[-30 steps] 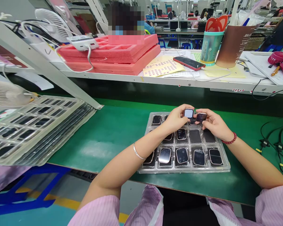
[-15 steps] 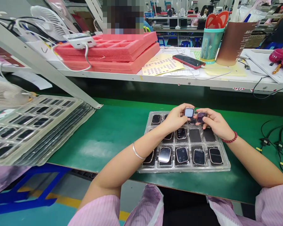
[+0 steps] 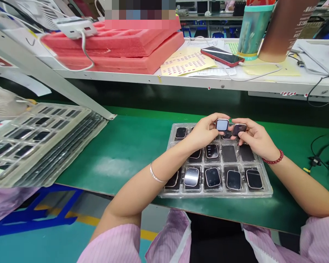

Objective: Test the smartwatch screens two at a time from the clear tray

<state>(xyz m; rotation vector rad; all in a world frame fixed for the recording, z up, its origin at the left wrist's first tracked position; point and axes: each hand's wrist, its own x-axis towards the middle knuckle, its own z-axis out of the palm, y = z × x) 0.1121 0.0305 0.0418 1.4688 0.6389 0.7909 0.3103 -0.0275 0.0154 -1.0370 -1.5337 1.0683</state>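
Note:
My left hand (image 3: pixel 208 128) pinches a smartwatch case (image 3: pixel 222 125) by its edges, its pale lit screen facing me. Close beside it, my right hand (image 3: pixel 254 136) grips a second smartwatch case (image 3: pixel 239 129) with a dark face, the thumb resting on its lower edge. Both are held over the far rows of a clear plastic tray (image 3: pixel 164 194). Several dark-screened watch cases, such as a watch case (image 3: pixel 212 177) in the front row, lie in its compartments. Two compartments in the middle row, below my right hand, show only black bottoms. My left forearm hides part of the tray's left side.
A stack of clear trays (image 3: pixel 71 144) with watch cases stands at the left, near a white fan (image 3: pixel 5 98). Black cables (image 3: pixel 315 160) lie at the right. The raised shelf (image 3: pixel 181 81) carries red foam trays (image 3: pixel 120 64), a phone (image 3: pixel 222 56), a teal cup (image 3: pixel 253 33) and papers.
The camera view has tilted down slightly, so the shelf sits higher in the picture. Both hands keep hold of the same two watch cases, with little movement between them.

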